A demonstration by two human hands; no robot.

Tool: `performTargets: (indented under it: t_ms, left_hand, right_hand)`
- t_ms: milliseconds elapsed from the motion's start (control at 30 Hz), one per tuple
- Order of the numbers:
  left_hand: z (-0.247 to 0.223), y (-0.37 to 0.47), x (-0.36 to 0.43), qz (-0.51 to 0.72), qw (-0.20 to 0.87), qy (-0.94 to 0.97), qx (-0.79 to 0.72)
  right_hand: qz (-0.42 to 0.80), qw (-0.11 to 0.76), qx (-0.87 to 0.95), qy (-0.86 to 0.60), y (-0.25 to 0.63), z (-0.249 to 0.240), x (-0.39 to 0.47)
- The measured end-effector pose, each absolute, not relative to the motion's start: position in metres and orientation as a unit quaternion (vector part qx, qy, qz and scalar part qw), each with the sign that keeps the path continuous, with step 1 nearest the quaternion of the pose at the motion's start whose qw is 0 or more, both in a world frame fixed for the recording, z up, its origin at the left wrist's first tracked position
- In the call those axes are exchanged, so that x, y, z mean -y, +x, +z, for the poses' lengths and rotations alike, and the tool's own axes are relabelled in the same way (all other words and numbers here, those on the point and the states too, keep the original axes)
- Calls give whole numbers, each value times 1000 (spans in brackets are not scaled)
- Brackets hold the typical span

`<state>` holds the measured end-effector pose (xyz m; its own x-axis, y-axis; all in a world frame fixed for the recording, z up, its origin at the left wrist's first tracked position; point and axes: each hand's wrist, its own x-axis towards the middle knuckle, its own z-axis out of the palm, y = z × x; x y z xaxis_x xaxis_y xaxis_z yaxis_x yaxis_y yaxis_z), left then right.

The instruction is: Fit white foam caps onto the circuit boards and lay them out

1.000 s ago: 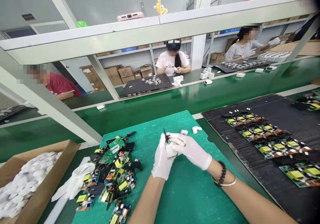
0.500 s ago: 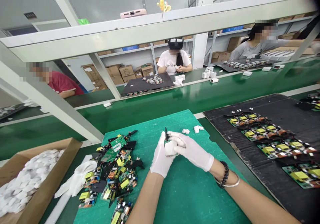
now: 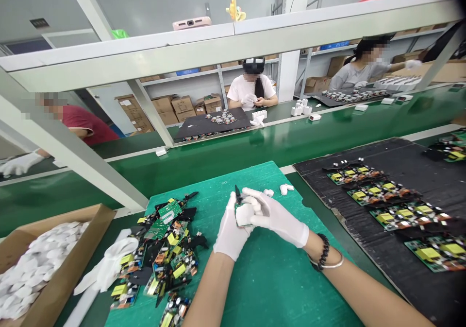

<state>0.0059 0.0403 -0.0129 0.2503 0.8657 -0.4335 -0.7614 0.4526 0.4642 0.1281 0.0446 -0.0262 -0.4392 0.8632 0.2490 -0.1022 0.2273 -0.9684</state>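
My left hand [image 3: 228, 234], in a white glove, is closed around a small circuit board [image 3: 237, 205] above the green mat [image 3: 276, 278]. A black flap [image 3: 238, 194] sticks up from the board's far end. Over most of the board lies a soft white pad [image 3: 244, 214]. My right hand [image 3: 279, 217], also gloved, has its fingers bent onto the pad's right side and top, gripping it against the board. Left of my hands lies a pile of circuit boards [image 3: 171, 249] with yellow and black parts. Small white pieces [image 3: 286, 189] rest on the mat beyond my right hand.
A cardboard box [image 3: 78, 251] of white pads stands at the left, beside a loose white glove [image 3: 109, 264]. Rows of boards [image 3: 396, 215] lie on a black sheet [image 3: 335, 210] at the right. Beyond a green conveyor [image 3: 218, 154], several co-workers sit behind the white frame [image 3: 145, 55].
Both hands keep hold of the board and pad, which now shows more openly between them. The view has shifted slightly. Across the conveyor, co-workers' arms have moved.
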Motion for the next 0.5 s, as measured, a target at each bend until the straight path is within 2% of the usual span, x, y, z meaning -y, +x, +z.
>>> performTargets:
  t_ms: [100,167,233,300,500]
  left_hand:
    - [-12,0,-40,501,821,114,-250]
    - [-11,-2,-39,508,820,125,-233]
    - [-9,-3,-38,531,805,125,-235]
    - [-5,-3,-37,544,795,126,-235]
    - [3,-8,-29,557,782,168,-222]
  right_hand:
    - [533,488,606,-333,141,-29,-56]
    - [423,492,616,-447,156,-32,-67]
    - [274,441,634,-573,173,-37,-79]
    - [209,405,631,-628,187,-43,-89]
    - [181,361,636,-658,195,-55,-91]
